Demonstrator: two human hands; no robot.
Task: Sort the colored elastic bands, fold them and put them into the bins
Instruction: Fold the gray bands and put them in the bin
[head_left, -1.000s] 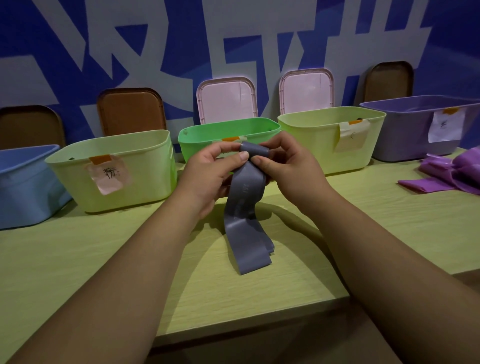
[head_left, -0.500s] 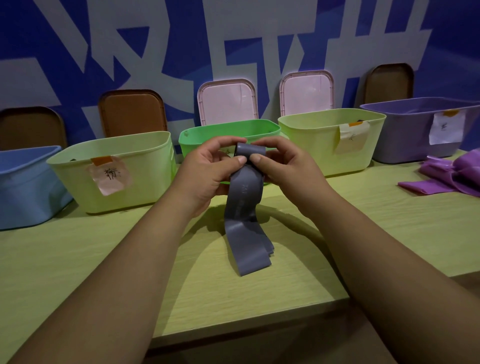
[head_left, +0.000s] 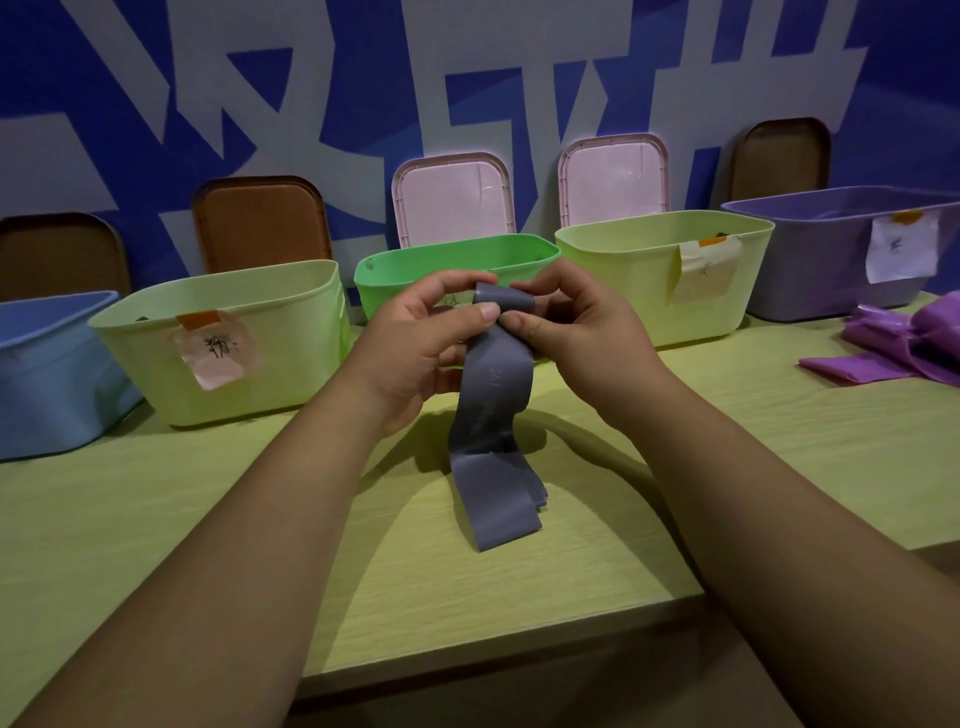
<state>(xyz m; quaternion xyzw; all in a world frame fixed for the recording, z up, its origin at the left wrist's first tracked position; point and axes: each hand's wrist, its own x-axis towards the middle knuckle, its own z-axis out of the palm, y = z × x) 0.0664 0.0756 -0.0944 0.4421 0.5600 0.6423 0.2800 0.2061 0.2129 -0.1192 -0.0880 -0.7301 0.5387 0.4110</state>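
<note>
Grey elastic band (head_left: 493, 395), top fold in pinching fingers (head_left: 485, 312) of raised left hand (head_left: 415, 353) and right hand (head_left: 582, 332)

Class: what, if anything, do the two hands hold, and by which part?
The left hand and right hand both pinch the grey elastic band at its folded top end.

We show a slate-grey band (head_left: 493, 395) with faint darker print, over a yellow-green counter (head_left: 260, 545) with fine wood grain. Left to right, we note a light blue bin (head_left: 47, 374), a pale yellow-green bin (head_left: 291, 353) with a pinkish, orange-taped label (head_left: 218, 353), a bright green bin (head_left: 415, 262), a second pale yellow-green bin (head_left: 639, 291) with a cream label (head_left: 704, 270), and a lavender bin (head_left: 810, 270) with a white label (head_left: 901, 249). The loose bands (head_left: 924, 338) are purple, the lids brown (head_left: 260, 223) or pale pink (head_left: 452, 197), and the wall (head_left: 322, 93) deep blue with grey-white strokes.
</note>
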